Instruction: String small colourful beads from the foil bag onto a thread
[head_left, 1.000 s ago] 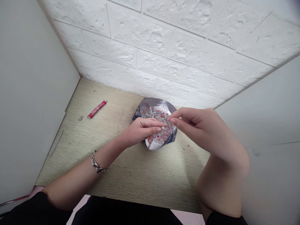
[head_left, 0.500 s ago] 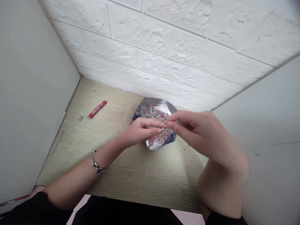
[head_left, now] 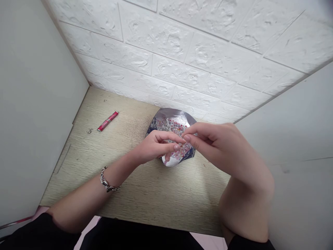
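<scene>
Where both hands' fingers (head_left: pixel 182 140) meet, pinched over the bead bag (head_left: pixel 166 121), anything held is hidden.

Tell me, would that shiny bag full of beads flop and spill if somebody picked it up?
Probably floppy: the foil bag looks thin and crinkled, and its open top slumps wide on the table. It likely weighs a fair bit for its size, since the beads fill it. Tilted, the small round beads could pour out and roll.

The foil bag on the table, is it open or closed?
Open: the foil bag is spread wide, and small coloured beads show inside it, behind both hands' fingertips.
</scene>
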A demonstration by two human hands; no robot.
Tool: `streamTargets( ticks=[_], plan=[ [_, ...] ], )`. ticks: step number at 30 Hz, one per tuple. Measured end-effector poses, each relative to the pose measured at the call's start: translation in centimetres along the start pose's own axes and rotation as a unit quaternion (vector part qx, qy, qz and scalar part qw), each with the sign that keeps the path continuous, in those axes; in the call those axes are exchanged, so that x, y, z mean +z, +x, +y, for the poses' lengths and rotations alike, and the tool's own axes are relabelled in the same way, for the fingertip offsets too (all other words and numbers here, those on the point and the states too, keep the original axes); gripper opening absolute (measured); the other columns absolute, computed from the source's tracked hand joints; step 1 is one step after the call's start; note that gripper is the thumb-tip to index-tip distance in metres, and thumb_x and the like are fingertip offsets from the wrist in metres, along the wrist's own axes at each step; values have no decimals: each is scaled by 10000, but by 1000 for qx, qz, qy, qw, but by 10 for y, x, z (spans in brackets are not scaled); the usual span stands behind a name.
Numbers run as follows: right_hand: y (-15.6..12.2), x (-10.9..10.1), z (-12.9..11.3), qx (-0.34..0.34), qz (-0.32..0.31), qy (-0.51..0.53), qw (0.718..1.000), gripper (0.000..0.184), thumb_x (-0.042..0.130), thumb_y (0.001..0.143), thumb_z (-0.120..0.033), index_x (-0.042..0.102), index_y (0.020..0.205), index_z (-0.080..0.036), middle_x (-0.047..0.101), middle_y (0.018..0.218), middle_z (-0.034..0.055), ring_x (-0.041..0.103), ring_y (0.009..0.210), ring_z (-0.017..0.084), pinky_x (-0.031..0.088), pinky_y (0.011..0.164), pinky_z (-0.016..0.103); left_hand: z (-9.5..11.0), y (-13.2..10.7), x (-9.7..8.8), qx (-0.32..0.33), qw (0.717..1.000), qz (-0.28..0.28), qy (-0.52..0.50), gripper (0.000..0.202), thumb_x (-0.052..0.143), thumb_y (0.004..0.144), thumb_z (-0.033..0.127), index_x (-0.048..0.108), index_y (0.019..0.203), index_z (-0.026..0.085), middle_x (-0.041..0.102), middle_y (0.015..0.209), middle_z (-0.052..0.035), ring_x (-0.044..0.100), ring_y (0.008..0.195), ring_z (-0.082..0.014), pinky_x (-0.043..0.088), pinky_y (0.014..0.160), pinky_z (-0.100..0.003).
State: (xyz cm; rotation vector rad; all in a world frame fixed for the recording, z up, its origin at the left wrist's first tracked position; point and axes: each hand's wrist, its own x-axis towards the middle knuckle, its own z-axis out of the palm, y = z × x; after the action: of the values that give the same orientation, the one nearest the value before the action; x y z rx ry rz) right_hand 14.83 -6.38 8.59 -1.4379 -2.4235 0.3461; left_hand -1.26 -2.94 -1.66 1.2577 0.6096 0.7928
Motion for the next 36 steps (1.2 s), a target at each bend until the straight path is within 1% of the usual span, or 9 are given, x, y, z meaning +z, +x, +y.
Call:
streamTargets(
  ticks=[4,8,15,23,26,29,32,34,36],
  plan=[
    [0,0,-1,0,-2,1,1000,228,397,826,-306,604,767,-230,536,546,-28,404,455,63,282,450,205,0,0,-1,6,1000,-12,7,259,643,643,331,648,841,164,558,548,14,464,383,-47,246,348,-178],
    [0,1,0,-3,1,2,1000,224,403,823,-305,604,764,-227,538,550,-25,406,459,64,281,451,205,1,-1,-1,9,1000,-13,-1,260,645,637,335,642,826,155,561,571,15,460,384,-41,247,354,-179],
    [1,2,0,-3,-13,8,1000,261,380,836,-328,598,748,-215,504,528,-32,374,445,54,255,447,205,3,-1,1,-7,1000,10,7,305,640,627,375,628,817,137,491,404,46,440,351,-47,212,340,-175],
    [4,5,3,5,-23,30,999,233,392,821,-281,603,757,-204,505,545,-28,379,475,56,240,471,210,7,-1,2,-9,1000,19,2,293,627,636,372,628,818,142,466,354,66,403,303,-38,199,315,-171],
    [6,7,6,5,-19,36,999,217,403,811,-270,605,765,-203,475,519,-38,345,460,51,227,470,210,4,0,0,-16,1000,20,-11,308,635,628,370,633,841,147,454,347,68,404,302,-43,191,310,-172],
    [8,9,8,-8,-32,42,999,184,435,791,-262,612,814,-218,417,471,-57,301,435,46,208,462,208,1,2,-2,-11,999,34,-35,293,636,632,362,641,834,149,433,349,70,350,287,-29,176,315,-177],
    [12,12,10,-35,-55,47,997,197,472,770,-255,621,897,-235,429,480,-62,306,440,43,212,473,206,-1,3,-4,2,998,42,-47,265,627,650,347,650,821,147,367,340,80,280,300,-11,162,337,-180],
    [15,14,10,-45,-61,45,996,222,471,774,-244,626,933,-247,474,512,-57,328,455,42,223,486,206,-2,4,-4,0,998,40,-47,238,621,658,346,647,774,139,335,340,80,258,318,-9,152,351,-185],
    [18,17,10,-48,-56,34,997,227,459,786,-237,635,927,-262,522,553,-53,357,477,44,232,496,205,-2,5,-4,-8,998,37,-48,229,613,665,358,613,654,129,321,338,75,245,325,-9,141,357,-190]
  ],
)
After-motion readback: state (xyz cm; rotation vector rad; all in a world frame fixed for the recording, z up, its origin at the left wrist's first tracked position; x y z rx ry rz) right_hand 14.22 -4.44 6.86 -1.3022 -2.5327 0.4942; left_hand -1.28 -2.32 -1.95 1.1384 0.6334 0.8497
